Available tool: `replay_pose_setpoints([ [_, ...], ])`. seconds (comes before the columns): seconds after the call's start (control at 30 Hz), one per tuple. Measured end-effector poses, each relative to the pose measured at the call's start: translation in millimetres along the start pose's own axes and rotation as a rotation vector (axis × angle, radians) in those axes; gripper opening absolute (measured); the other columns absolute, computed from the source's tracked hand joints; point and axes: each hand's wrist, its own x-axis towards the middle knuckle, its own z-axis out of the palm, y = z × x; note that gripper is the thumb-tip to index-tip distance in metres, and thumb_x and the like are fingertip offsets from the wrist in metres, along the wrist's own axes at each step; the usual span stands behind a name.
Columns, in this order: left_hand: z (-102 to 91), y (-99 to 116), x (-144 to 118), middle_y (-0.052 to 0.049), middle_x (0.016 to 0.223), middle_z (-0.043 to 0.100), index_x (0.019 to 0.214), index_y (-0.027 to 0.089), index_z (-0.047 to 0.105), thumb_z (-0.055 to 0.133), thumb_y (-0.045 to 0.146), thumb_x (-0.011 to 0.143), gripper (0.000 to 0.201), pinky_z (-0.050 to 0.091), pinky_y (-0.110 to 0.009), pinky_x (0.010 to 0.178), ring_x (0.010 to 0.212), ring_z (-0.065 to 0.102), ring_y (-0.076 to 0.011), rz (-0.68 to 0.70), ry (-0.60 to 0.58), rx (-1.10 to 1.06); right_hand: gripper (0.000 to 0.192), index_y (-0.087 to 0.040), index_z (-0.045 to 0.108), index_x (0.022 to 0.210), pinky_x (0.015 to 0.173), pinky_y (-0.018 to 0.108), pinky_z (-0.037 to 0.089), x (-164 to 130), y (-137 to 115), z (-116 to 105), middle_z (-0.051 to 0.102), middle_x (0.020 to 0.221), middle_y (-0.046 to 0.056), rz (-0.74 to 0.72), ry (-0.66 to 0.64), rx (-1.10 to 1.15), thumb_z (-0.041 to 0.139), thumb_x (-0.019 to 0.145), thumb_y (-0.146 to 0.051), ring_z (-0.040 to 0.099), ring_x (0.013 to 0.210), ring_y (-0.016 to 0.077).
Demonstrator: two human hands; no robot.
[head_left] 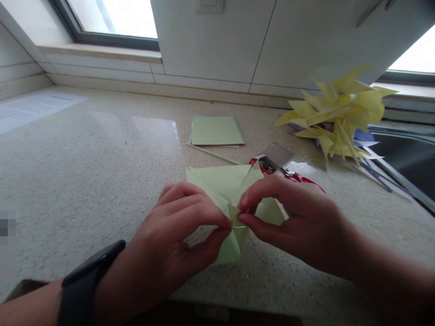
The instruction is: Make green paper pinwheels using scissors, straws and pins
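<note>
A light green paper pinwheel (220, 179), with cut flaps folded in toward its middle, lies low over the countertop between my hands. My left hand (180, 228), wearing a black watch on its wrist, pinches the paper near the middle with thumb and forefinger. Just right of that pinch, the thumb and forefinger of my right hand (288, 217) are closed at a folded flap. Whether a small pin is also between these fingertips I cannot tell. A pale green stick (214, 154) lies behind the pinwheel.
Behind lies a stack of square coloured paper (216, 130). An open small box of metal pieces (268, 164) and red-handled scissors (304, 179) sit by my right hand. Yellow pinwheels (340, 108) are piled beside the sink (413, 156). A printed sheet (37, 108) lies far left.
</note>
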Motion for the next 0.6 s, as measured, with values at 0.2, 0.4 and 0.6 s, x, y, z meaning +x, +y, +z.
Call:
replay_pose_setpoints([
  [0.2, -1.2, -1.1, 1.9, 0.004, 0.09, 0.072, 0.096, 0.024, 0.066, 0.072, 0.009, 0.089, 0.018, 0.045, -0.035, 0.083, 0.091, 0.057, -0.016, 0.022, 0.009, 0.041, 0.01, -0.019, 0.062, 0.091, 0.065, 0.021, 0.048, -0.8, -2.1, -0.1, 0.069, 0.08, -0.003, -0.058, 0.025, -0.025, 0.071, 0.087, -0.017, 0.063, 0.071, 0.0077],
  [0.4, -1.4, -1.2, 1.5, 0.004, 0.092, 0.072, 0.099, 0.025, 0.066, 0.071, 0.01, 0.09, 0.018, 0.044, -0.035, 0.083, 0.092, 0.056, -0.0166, 0.031, 0.014, 0.067, 0.007, -0.017, 0.063, 0.092, 0.067, 0.023, 0.049, -2.1, -2.7, -0.2, 0.068, 0.081, 0.0, -0.127, 0.024, -0.026, 0.069, 0.089, -0.015, 0.062, 0.074, 0.0093],
  [0.6, -2.0, 0.4, 1.6, 0.004, 0.09, 0.072, 0.096, 0.025, 0.066, 0.07, 0.012, 0.092, 0.014, 0.042, -0.036, 0.082, 0.091, 0.056, -0.0169, 0.032, 0.004, 0.114, 0.008, -0.016, 0.064, 0.094, 0.069, 0.025, 0.05, -1.1, -3.0, -1.5, 0.068, 0.083, 0.001, -0.172, 0.003, -0.012, 0.067, 0.09, -0.011, 0.063, 0.079, 0.011],
])
